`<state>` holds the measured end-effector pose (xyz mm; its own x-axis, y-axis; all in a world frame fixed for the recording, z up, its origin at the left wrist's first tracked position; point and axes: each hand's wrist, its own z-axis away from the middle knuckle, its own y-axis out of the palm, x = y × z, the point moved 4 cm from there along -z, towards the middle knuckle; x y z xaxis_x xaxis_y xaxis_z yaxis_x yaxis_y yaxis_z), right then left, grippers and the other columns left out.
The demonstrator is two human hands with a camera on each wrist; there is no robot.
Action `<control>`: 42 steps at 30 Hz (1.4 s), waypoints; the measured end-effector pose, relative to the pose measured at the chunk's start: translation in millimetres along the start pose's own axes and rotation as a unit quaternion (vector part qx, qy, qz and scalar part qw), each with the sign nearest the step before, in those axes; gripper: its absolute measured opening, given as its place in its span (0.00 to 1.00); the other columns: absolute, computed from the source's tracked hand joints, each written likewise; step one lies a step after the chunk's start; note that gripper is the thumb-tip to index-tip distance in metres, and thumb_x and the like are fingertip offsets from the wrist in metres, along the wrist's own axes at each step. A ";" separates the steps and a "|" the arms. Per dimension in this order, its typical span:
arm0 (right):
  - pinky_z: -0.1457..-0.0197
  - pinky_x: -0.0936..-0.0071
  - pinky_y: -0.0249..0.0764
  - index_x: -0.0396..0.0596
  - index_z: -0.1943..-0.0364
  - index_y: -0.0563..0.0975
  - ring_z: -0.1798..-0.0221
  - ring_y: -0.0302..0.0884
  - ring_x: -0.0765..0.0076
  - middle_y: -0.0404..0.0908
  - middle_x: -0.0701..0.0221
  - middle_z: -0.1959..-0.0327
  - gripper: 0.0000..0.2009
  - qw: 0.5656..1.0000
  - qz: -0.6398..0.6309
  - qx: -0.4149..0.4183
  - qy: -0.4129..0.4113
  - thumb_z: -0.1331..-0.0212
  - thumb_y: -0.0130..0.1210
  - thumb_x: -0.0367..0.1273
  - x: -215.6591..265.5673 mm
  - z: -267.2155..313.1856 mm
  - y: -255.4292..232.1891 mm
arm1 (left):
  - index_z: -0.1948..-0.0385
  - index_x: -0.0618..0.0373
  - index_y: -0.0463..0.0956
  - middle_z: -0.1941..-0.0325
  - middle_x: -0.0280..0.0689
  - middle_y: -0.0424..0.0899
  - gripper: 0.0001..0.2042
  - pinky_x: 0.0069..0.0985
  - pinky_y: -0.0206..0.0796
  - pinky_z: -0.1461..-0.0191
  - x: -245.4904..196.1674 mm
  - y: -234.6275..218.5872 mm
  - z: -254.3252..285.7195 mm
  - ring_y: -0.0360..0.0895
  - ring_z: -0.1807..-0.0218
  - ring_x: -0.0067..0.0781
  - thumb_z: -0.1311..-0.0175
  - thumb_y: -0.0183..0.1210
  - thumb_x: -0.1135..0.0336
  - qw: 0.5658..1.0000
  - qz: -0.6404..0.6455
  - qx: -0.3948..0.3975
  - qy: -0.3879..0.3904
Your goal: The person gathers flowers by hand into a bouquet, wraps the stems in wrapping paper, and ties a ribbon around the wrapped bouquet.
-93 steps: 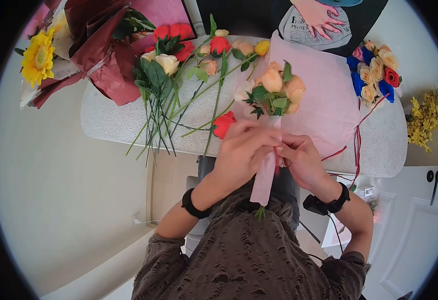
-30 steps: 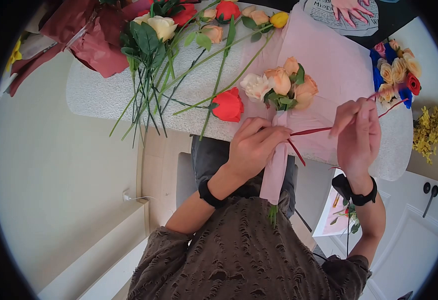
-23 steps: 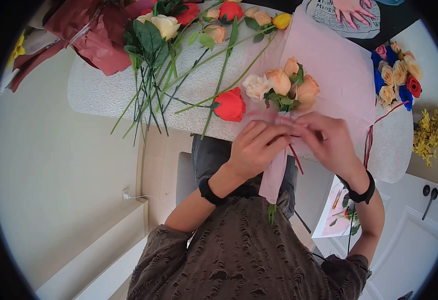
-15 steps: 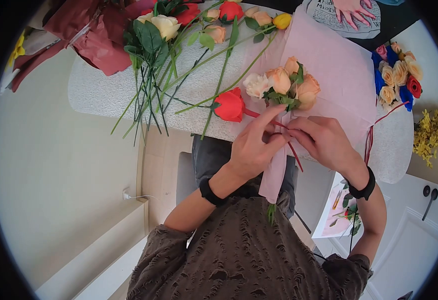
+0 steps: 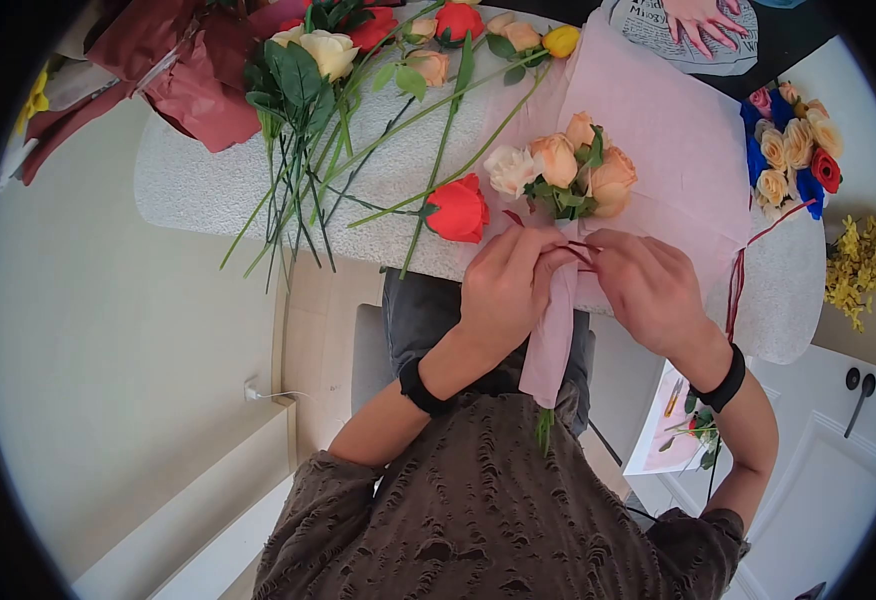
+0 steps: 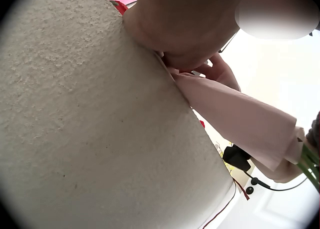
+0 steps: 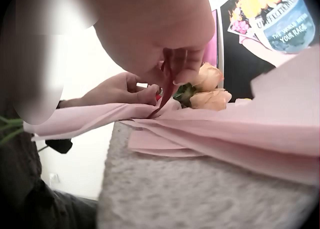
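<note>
A small bouquet of peach roses [image 5: 613, 182] and a white flower [image 5: 510, 171] lies at the table's front edge. Its stems are wrapped in pink paper [image 5: 548, 352], with green stem ends [image 5: 544, 432] poking out below. Just under the blooms, my left hand [image 5: 503, 290] pinches a dark red ribbon [image 5: 580, 252] at the wrap. My right hand [image 5: 653, 285] grips the ribbon on the other side, fingers curled. From the right wrist view, the ribbon [image 7: 169, 86] runs out of the right hand's curled fingers down to the pink wrap [image 7: 95, 120].
Loose stems [image 5: 308, 190] and a red rose [image 5: 457, 209] lie left on the white textured table [image 5: 193, 200]. Pink sheets [image 5: 658, 110] spread behind the bouquet. More red ribbon [image 5: 738, 285] hangs over the right edge, near a blue-and-peach bouquet [image 5: 800, 145]. A maroon-wrapped bouquet [image 5: 203, 95] stands back left.
My right hand pulled the ribbon out to the right, then came back to the wrap. My left forefinger, raised half a second ago, has curled down onto the ribbon.
</note>
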<state>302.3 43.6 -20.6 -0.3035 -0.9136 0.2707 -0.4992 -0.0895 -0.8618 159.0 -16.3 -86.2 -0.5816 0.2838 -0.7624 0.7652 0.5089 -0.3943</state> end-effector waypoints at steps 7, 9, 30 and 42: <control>0.72 0.78 0.68 0.42 0.55 0.80 0.74 0.70 0.76 0.78 0.71 0.57 0.20 0.974 0.191 0.062 -0.102 0.58 0.58 0.29 13.7 -4.2 -3.9 | 0.57 0.61 0.72 0.71 0.38 0.83 0.15 0.29 0.73 0.65 1.5 -1.3 1.0 0.82 0.70 0.36 0.45 0.66 0.78 0.999 0.037 -0.005 -0.037; 0.71 0.77 0.69 0.42 0.56 0.80 0.73 0.71 0.75 0.77 0.71 0.56 0.20 0.975 0.193 0.063 -0.090 0.59 0.58 0.29 11.9 -4.9 -1.9 | 0.56 0.62 0.72 0.72 0.38 0.83 0.17 0.29 0.73 0.66 4.3 -0.1 2.2 0.82 0.70 0.36 0.46 0.67 0.78 0.999 0.039 -0.004 -0.038; 0.58 0.70 0.70 0.45 0.66 0.78 0.62 0.76 0.66 0.76 0.69 0.61 0.14 0.989 0.063 0.035 -0.125 0.59 0.65 0.31 0.1 -10.8 -8.5 | 0.68 0.53 0.83 0.72 0.33 0.78 0.07 0.31 0.70 0.67 -1.3 -2.6 -4.2 0.77 0.71 0.37 0.50 0.68 0.73 0.999 0.002 0.030 -0.017; 0.62 0.62 0.74 0.40 0.67 0.72 0.65 0.75 0.56 0.74 0.64 0.67 0.12 0.987 0.110 -0.006 0.115 0.58 0.60 0.23 -18.1 13.4 -17.5 | 0.71 0.58 0.82 0.73 0.35 0.80 0.07 0.27 0.70 0.69 4.0 -30.8 3.2 0.78 0.72 0.33 0.50 0.64 0.82 0.998 -0.029 0.051 0.031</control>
<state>327.3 56.5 -16.1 -0.5808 -0.7963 0.1688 -0.4096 0.1067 -0.9060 134.0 -33.5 -78.8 -0.6401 0.3078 -0.7040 0.7516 0.4411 -0.4905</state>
